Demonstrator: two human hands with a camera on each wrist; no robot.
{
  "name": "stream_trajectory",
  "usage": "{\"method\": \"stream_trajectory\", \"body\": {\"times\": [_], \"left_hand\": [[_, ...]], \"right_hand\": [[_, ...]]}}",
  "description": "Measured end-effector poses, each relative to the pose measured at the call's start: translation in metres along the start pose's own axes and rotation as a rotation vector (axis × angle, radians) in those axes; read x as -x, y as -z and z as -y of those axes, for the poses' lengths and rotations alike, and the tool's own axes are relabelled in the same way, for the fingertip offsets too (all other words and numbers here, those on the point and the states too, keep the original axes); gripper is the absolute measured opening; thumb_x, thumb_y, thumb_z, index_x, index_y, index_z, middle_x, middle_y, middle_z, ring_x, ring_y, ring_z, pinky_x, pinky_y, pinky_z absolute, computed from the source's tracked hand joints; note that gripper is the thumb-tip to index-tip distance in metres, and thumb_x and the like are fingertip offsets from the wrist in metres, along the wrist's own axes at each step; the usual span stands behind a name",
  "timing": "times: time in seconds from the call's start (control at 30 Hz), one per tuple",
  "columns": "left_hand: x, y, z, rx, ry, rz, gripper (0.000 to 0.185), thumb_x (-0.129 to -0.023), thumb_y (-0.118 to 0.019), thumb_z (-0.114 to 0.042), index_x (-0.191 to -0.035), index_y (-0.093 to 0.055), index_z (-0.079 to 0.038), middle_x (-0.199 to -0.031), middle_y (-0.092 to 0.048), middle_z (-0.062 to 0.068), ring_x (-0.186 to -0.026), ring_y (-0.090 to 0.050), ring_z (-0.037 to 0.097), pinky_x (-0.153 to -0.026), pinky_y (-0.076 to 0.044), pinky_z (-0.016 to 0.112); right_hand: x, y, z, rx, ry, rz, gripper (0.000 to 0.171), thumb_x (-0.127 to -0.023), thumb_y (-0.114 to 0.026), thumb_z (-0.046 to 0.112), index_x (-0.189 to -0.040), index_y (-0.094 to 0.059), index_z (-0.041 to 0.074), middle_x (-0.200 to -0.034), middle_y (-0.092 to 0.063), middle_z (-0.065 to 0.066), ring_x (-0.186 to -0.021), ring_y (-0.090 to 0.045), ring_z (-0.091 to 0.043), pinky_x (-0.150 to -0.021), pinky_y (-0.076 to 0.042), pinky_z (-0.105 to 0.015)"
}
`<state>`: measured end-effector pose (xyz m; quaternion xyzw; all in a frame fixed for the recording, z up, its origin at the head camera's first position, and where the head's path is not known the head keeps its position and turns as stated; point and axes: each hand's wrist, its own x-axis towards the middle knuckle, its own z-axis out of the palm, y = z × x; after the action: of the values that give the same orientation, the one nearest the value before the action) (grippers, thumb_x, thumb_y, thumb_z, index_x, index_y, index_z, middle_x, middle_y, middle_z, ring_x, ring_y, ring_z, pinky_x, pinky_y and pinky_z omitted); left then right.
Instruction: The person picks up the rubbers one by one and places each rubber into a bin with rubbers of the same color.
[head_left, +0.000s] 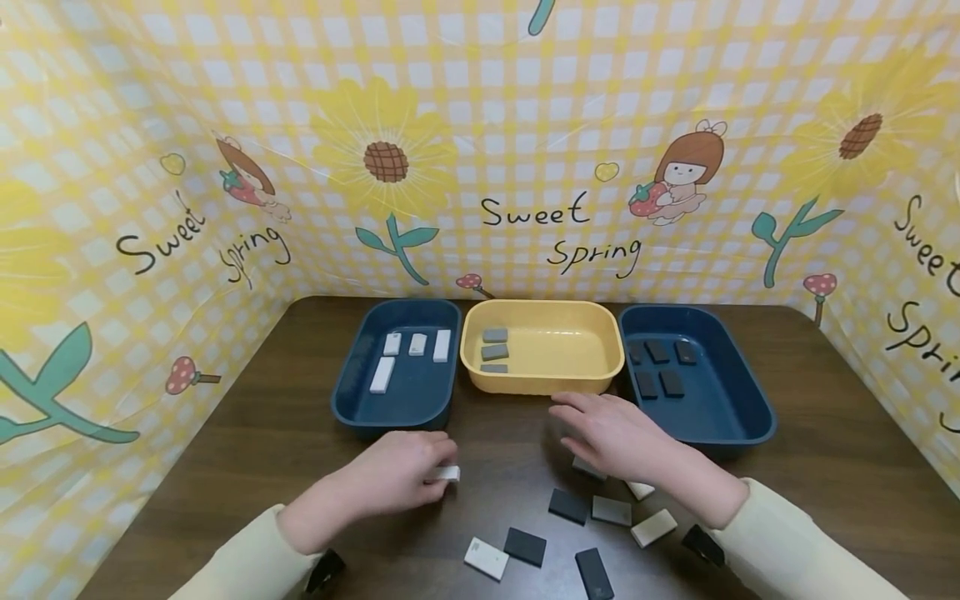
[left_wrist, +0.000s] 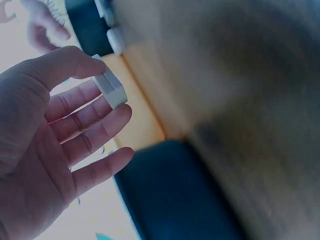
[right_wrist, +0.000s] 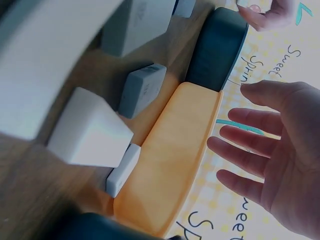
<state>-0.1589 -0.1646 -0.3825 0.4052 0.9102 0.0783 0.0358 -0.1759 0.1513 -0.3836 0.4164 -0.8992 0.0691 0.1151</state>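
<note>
Underneath, dark wooden table point(head_left: 225, 433), yellow-checked backdrop point(head_left: 525, 125).

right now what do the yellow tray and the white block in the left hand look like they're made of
Yellow tray: probably moulded plastic, smooth with a soft sheen, rounded rim and corners.
White block: likely hard plastic, matte, with crisp edges and a moulded groove; pinched by the left hand. Neither can be told for certain.

Bare hands point(head_left: 397, 475) emerge from long cream sleeves point(head_left: 795, 542), a small black device at each wrist
</note>
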Motion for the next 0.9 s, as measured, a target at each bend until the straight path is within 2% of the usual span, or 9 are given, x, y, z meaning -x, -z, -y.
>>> {"method": "stream_trajectory", "body": {"times": [0.17,0.27,0.4,0.5,0.63,0.9], "left_hand": [[0.008,0.014,0.006,0.020,0.021,-0.098,0.012,-0.083,-0.073,-0.015,-0.086,-0.062,-0.018,-0.077,-0.052,-0.012,-0.062,-0.046,0.003,-0.058,-0.044,0.022],[0.009,0.024,0.012,0.027,0.047,-0.129,0.011,-0.084,-0.072,-0.014,-0.086,-0.063,-0.018,-0.077,-0.053,-0.011,-0.063,-0.047,0.003,-0.059,-0.044,0.022],[0.010,0.032,0.023,-0.017,0.057,-0.169,0.008,-0.087,-0.071,-0.015,-0.089,-0.064,-0.017,-0.079,-0.054,-0.010,-0.064,-0.048,0.004,-0.061,-0.046,0.024],[0.009,0.035,0.030,-0.057,0.058,-0.174,0.006,-0.090,-0.069,-0.015,-0.092,-0.063,-0.014,-0.081,-0.054,-0.009,-0.065,-0.047,0.006,-0.062,-0.047,0.026],[0.004,0.040,0.040,-0.087,0.094,-0.159,0.007,-0.091,-0.068,-0.016,-0.094,-0.063,-0.012,-0.080,-0.054,-0.008,-0.065,-0.047,0.007,-0.061,-0.046,0.026],[-0.011,0.048,0.074,-0.050,0.238,-0.175,0.012,-0.091,-0.069,-0.019,-0.096,-0.067,-0.009,-0.078,-0.059,-0.004,-0.068,-0.052,0.012,-0.064,-0.048,0.032]], "right_hand": [[-0.016,-0.002,0.004,0.013,-0.009,0.032,0.042,-0.089,-0.071,0.025,-0.125,-0.062,0.005,-0.123,-0.062,-0.010,-0.107,-0.061,-0.023,-0.085,-0.051,-0.040],[-0.026,-0.004,0.008,0.029,0.010,0.049,0.043,-0.089,-0.071,0.025,-0.126,-0.062,0.005,-0.124,-0.061,-0.010,-0.109,-0.060,-0.022,-0.087,-0.050,-0.040],[-0.039,-0.008,0.015,0.019,0.043,0.088,0.045,-0.090,-0.070,0.025,-0.129,-0.060,0.006,-0.127,-0.060,-0.010,-0.111,-0.059,-0.022,-0.090,-0.049,-0.038],[-0.049,-0.011,0.022,-0.013,0.055,0.127,0.048,-0.091,-0.069,0.025,-0.133,-0.057,0.006,-0.132,-0.057,-0.011,-0.113,-0.058,-0.022,-0.092,-0.048,-0.037],[-0.061,-0.017,0.029,-0.026,0.077,0.143,0.058,-0.090,-0.070,0.027,-0.141,-0.050,0.007,-0.141,-0.050,-0.012,-0.119,-0.055,-0.022,-0.093,-0.048,-0.037],[-0.080,-0.026,0.039,-0.015,0.090,0.175,0.074,-0.090,-0.070,0.029,-0.151,-0.034,0.010,-0.156,-0.029,-0.011,-0.130,-0.045,-0.024,-0.096,-0.046,-0.037]]}}
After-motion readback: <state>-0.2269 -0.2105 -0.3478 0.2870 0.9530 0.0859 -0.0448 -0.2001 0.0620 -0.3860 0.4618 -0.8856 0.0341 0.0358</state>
